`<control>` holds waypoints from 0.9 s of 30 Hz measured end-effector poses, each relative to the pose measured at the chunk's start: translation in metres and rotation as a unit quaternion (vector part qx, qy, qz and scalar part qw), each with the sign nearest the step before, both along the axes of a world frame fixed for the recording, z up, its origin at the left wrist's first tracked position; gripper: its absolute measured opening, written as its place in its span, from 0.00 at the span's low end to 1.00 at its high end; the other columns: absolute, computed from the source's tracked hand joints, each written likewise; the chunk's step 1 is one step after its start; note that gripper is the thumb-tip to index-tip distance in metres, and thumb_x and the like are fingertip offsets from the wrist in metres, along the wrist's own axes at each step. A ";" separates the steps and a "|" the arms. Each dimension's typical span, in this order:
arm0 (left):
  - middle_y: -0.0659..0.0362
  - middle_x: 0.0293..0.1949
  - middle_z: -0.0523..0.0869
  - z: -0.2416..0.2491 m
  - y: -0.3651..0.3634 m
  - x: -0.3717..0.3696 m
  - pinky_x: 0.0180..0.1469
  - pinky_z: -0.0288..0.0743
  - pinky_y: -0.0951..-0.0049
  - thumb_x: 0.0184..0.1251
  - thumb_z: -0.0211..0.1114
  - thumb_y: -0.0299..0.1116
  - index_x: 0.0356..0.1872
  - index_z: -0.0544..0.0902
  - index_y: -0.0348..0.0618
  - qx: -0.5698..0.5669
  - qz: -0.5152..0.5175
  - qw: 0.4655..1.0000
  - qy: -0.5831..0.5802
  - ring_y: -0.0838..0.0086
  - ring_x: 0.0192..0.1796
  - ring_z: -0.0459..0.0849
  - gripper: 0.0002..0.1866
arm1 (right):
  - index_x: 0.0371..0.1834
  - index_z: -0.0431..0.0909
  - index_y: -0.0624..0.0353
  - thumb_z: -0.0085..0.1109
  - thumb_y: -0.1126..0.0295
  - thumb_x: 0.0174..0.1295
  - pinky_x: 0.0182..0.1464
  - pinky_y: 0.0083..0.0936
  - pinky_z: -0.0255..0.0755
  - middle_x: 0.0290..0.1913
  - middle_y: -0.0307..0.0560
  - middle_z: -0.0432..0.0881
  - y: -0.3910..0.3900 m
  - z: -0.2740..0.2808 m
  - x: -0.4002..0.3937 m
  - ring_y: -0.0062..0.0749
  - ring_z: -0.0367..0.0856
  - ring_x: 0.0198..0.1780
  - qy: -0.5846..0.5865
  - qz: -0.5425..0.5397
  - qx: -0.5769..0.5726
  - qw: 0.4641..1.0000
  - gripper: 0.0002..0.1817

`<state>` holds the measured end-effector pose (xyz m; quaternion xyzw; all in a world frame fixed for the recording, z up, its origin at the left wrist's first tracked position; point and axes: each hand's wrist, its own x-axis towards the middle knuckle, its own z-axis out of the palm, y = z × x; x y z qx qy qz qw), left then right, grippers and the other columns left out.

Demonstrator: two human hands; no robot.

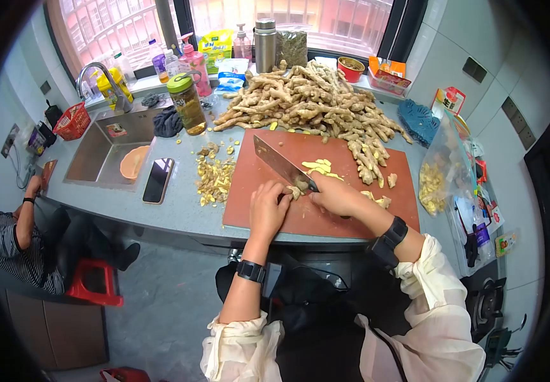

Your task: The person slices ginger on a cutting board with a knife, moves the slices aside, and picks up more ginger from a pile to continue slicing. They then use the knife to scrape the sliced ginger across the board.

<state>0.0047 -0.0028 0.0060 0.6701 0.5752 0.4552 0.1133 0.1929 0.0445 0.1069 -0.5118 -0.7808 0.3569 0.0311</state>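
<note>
My right hand (335,195) is closed round the handle of a cleaver (281,162), its broad blade pointing away to the upper left. Beside it my left hand (267,205) has its fingers curled on a small piece of ginger (295,191) at the blade's near end. Both hands are over a reddish-brown cutting board (310,218). Pale yellow ginger slices (322,167) lie just beyond the knife, and a few cut bits (380,200) lie near my right wrist. Behind, a large heap of whole ginger (307,99) spills onto the board's far edge.
Ginger scraps (214,181) lie left of the board, near a phone (158,181) and a sink (90,159). A green-lidded bottle (187,105) stands behind them. On the right is a plastic bag of ginger pieces (434,184). A person (17,235) sits at the far left.
</note>
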 end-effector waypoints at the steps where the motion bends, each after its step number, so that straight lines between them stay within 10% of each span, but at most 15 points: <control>1: 0.58 0.45 0.87 0.001 0.000 0.000 0.56 0.72 0.59 0.63 0.72 0.31 0.36 0.87 0.44 -0.009 0.000 1.000 0.002 0.58 0.53 0.84 0.05 | 0.56 0.71 0.67 0.62 0.68 0.69 0.54 0.51 0.78 0.46 0.70 0.85 -0.003 0.000 0.003 0.65 0.85 0.52 0.001 -0.001 0.001 1.000 0.19; 27: 0.59 0.45 0.87 -0.004 0.002 0.000 0.55 0.71 0.59 0.63 0.73 0.31 0.36 0.86 0.44 0.006 -0.002 1.000 -0.015 0.58 0.52 0.83 0.05 | 0.56 0.70 0.65 0.62 0.62 0.72 0.51 0.52 0.76 0.45 0.69 0.85 -0.020 -0.009 0.030 0.64 0.85 0.50 -0.043 0.069 0.110 0.991 0.19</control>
